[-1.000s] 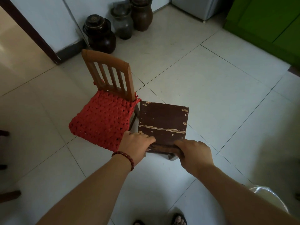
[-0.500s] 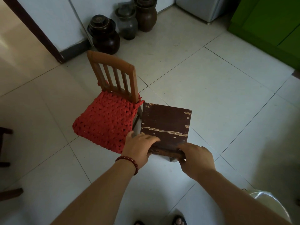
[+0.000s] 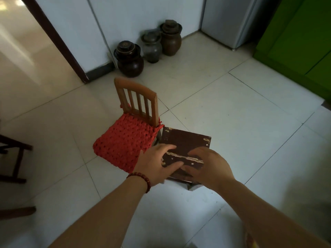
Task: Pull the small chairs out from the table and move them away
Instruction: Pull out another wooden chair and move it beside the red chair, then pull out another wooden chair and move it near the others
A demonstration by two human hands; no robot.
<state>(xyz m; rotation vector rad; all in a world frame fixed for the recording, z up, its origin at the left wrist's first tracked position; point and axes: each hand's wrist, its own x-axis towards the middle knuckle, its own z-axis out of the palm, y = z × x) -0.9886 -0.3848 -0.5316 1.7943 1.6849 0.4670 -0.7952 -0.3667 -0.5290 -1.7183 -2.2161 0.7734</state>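
Note:
A small dark brown wooden stool (image 3: 186,140) with chipped paint stands on the tiled floor, right beside a small wooden chair (image 3: 138,97) that has a slatted back and a red knitted cushion (image 3: 123,142). My left hand (image 3: 154,165), with a bead bracelet on its wrist, hovers over the stool's near left part with fingers spread. My right hand (image 3: 209,167) sits over the near right part, fingers loosely curved and apart. Neither hand grips the stool's edge. The stool's legs are mostly hidden under my hands.
Three dark ceramic jars (image 3: 129,59) stand against the white wall behind the chair. A grey fridge (image 3: 227,20) and a green cabinet (image 3: 295,42) are at the back right. Dark wooden furniture legs (image 3: 16,158) show at the left edge. A doorway opens at the far left.
Both hands have let go of the stool's near edge and lifted over its seat with fingers apart. The view has tilted up, showing more wall.

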